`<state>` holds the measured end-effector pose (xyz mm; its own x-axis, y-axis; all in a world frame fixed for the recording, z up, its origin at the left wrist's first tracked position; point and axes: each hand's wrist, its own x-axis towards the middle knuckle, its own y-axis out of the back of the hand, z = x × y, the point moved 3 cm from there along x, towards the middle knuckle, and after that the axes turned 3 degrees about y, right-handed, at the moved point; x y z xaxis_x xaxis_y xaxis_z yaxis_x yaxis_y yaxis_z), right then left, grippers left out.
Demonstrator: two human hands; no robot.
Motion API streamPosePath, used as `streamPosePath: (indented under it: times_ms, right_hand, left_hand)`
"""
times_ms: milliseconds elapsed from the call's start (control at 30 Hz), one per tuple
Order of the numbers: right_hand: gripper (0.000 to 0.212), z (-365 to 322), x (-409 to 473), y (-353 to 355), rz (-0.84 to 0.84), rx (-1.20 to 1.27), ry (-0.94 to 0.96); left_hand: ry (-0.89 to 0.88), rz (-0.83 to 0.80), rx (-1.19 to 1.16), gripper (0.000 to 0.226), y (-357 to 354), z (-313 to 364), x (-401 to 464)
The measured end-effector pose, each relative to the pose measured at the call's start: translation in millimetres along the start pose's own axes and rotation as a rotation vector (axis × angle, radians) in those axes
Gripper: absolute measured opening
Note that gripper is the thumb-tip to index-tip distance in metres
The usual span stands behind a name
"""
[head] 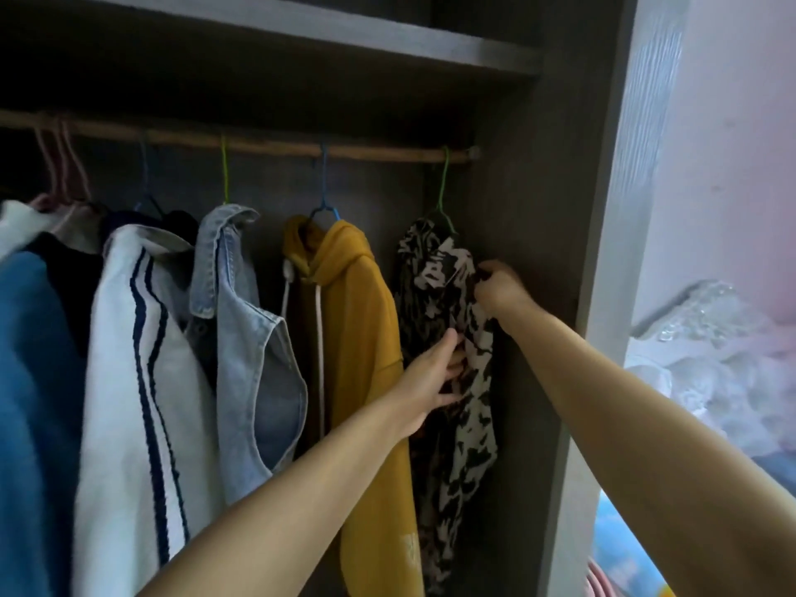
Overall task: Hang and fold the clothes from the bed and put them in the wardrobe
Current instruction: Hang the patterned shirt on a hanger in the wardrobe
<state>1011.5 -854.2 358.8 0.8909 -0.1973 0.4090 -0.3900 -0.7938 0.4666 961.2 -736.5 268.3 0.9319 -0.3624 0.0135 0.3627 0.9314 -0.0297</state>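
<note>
ok, i've got both arms reaching into the wardrobe. the black & white patterned top hangs on a green hanger at the far right end of the wooden rail, right next to the side wall. my right hand is up near the collar, fingers curled & pinching the fabric. my left hand is lower, w/ thumb up, fingers curled into the front of the same top, gripping it. just left of it hangs a mustard hoodie on a blue hanger, then a denim vest, a white jacket w/ navy stripes, and a blue garment at the edge.
</note>
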Motion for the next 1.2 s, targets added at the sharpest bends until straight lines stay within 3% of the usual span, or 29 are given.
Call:
streamPosePath:
  times_ms: [200,333,600,900,1200]
  right_hand:
    - [0.061,2,-48,11,0.098,-0.018,0.032]
    - [0.063,10,-116,4,0.133,-0.142,0.169]
    - [0.049,92,-252,10,-0.028,-0.253,0.082]
    - [0.04,220,-406,81,-0.132,-0.336,-0.338]
    - [0.037,334,-566,251,0.019,-0.324,-0.746]
  left_hand:
    - [0.023,0.043,-0.008,0.057,-5,-26,-44]
    - [0.019,0.05,0.024,0.057,-5,-42,-86]
    - [0.079,0.179,0.069,0.034,-27,-105,-154]
    - [0.244,-0.039,0.241,0.022,-135,-195,-200]
    - [0.298,-0.497,0.341,0.021,-366,-256,-220]
